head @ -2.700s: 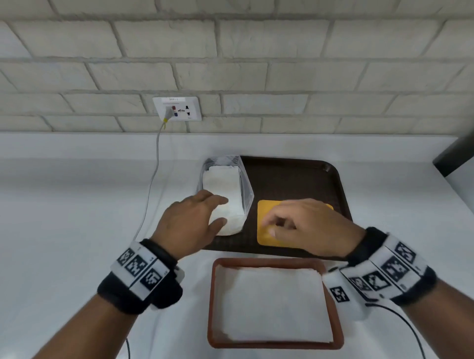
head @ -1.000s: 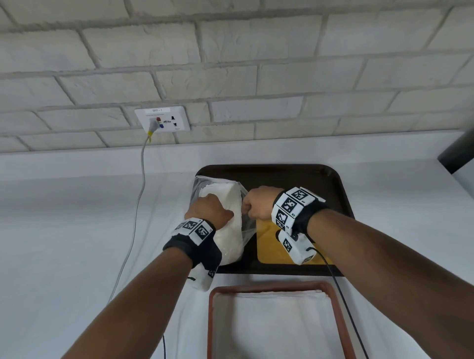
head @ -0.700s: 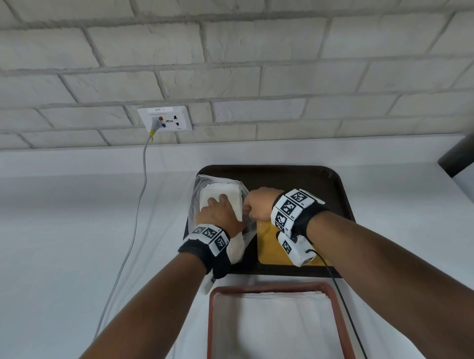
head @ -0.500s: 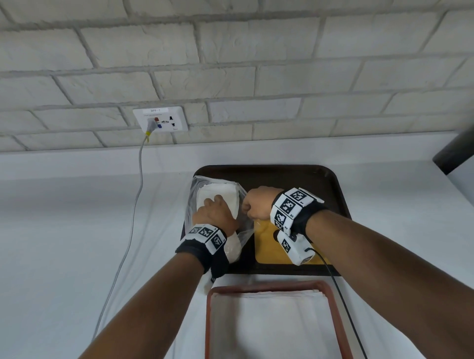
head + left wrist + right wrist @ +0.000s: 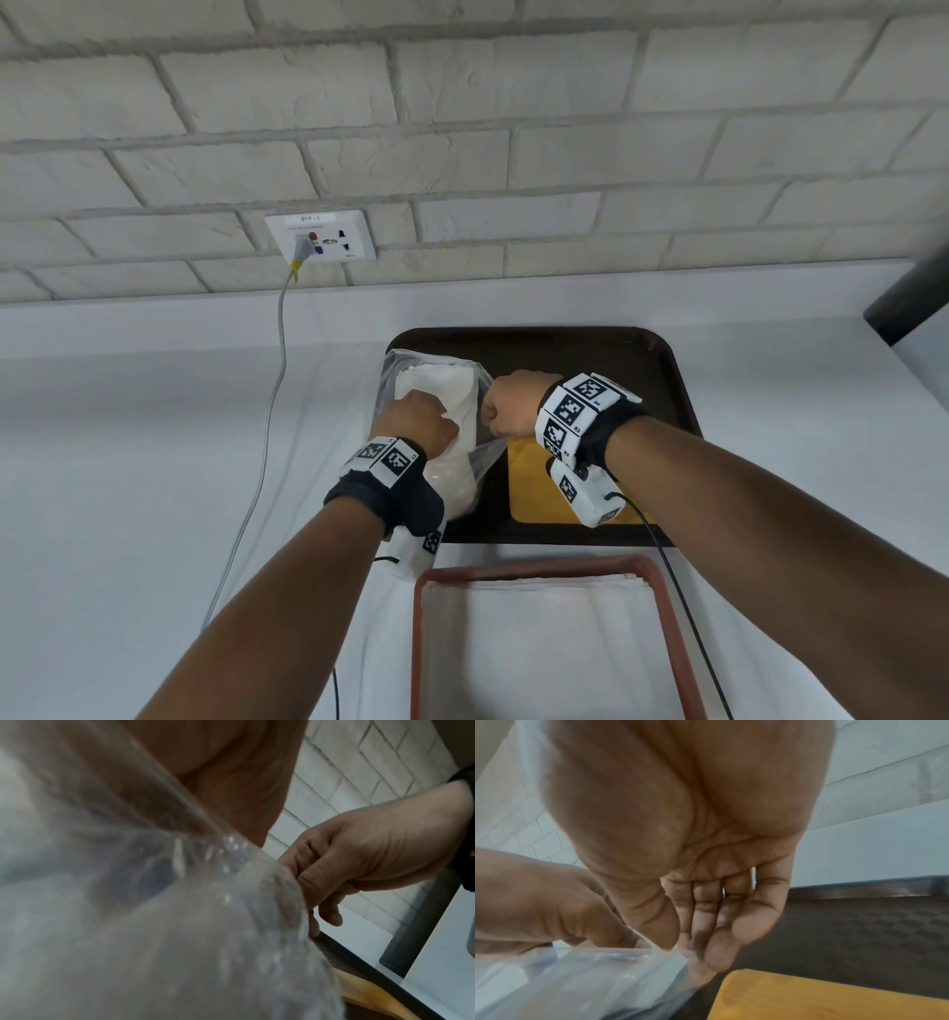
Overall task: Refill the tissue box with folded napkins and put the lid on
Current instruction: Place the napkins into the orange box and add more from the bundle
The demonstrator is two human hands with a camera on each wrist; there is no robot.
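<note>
The left hand grasps white napkins inside a clear plastic bag whose right edge the right hand pinches, the bag lying on a dark tray beside a yellow lid, behind the open box on the counter.

Your head view is evenly lit, soft shadows, brickwork bowed at edges; both wrist views blur close up.
</note>
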